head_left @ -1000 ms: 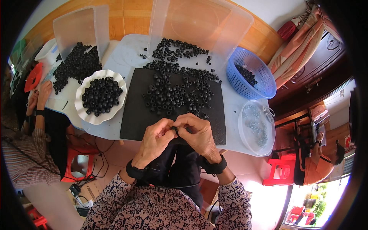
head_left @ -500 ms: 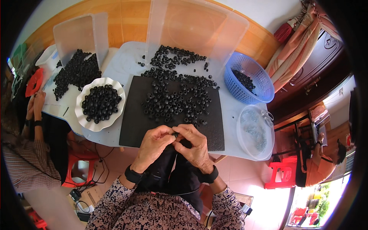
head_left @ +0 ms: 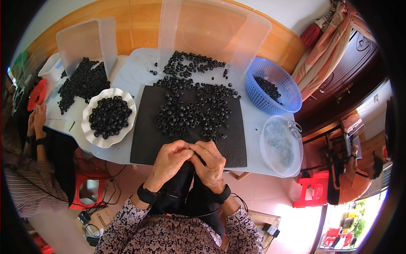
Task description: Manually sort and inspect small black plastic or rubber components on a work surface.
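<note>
1. Our left hand (head_left: pixel 168 164) and right hand (head_left: pixel 210 164) meet in a pinch; we cannot tell on what.
2. Black beads (head_left: pixel 179 113) lie loose on the dark mat (head_left: pixel 145 144), likely for easy reach.
3. A white plate (head_left: pixel 112 143) likely keeps others from rolling.

Wood panelling (head_left: pixel 137 31) runs from 10 to 2 o'clock, white wall (head_left: pixel 281 17) above it at 1. A pinkish curtain (head_left: pixel 317 53) hangs at 2 beside a dark door (head_left: pixel 354 72). A pale table (head_left: pixel 253 135) stands centrally. Red stools (head_left: pixel 315 183) occupy 4 and 8. Daylight from an opening (head_left: pixel 357 216) at 4 whitens the tiled floor (head_left: pixel 258 186).
</note>
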